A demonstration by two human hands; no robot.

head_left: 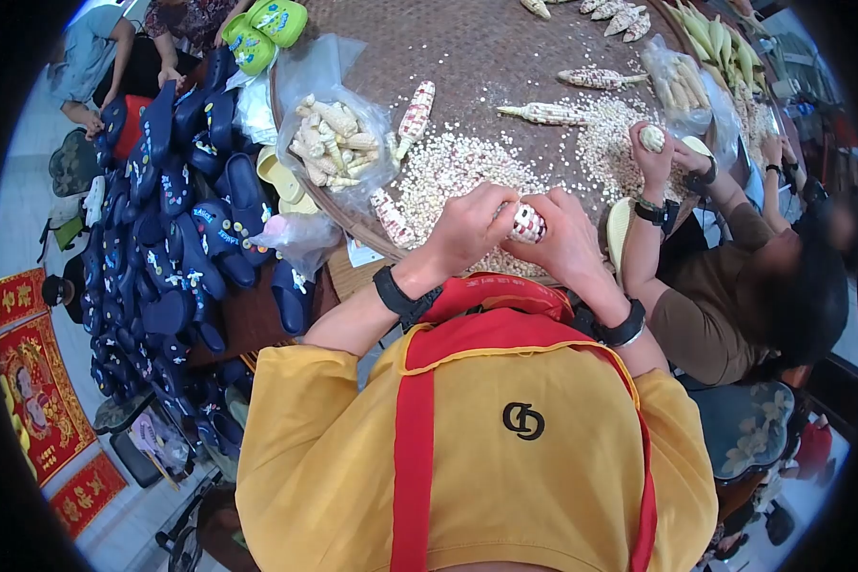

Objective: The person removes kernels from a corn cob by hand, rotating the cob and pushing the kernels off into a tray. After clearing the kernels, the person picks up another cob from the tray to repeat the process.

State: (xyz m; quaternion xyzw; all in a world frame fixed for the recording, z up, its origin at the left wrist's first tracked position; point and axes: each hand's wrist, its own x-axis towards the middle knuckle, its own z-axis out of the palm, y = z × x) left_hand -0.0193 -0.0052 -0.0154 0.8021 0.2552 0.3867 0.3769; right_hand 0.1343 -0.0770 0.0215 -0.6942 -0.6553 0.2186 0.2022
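My left hand [469, 229] and my right hand [558, 236] meet around one red-and-white corn cob [527, 225], fingers of both closed on it. Part of the cob is hidden by my fingers. Beneath and beyond my hands, loose pale kernels [458, 170] lie heaped on a large round woven tray [448, 57]. One speckled cob [391, 217] rests just left of my left hand, and another [417, 116] lies farther up. A clear plastic bag [338, 143] of pale cobs sits at the tray's left side.
At the right, a person's hands [654, 153] hold a cob over a second kernel pile [605, 143]. Another bag of cobs [679, 86] and green husked corn [720, 38] are beyond. Many dark blue clogs [167, 229] fill the left; green clogs [262, 36] touch the tray's edge.
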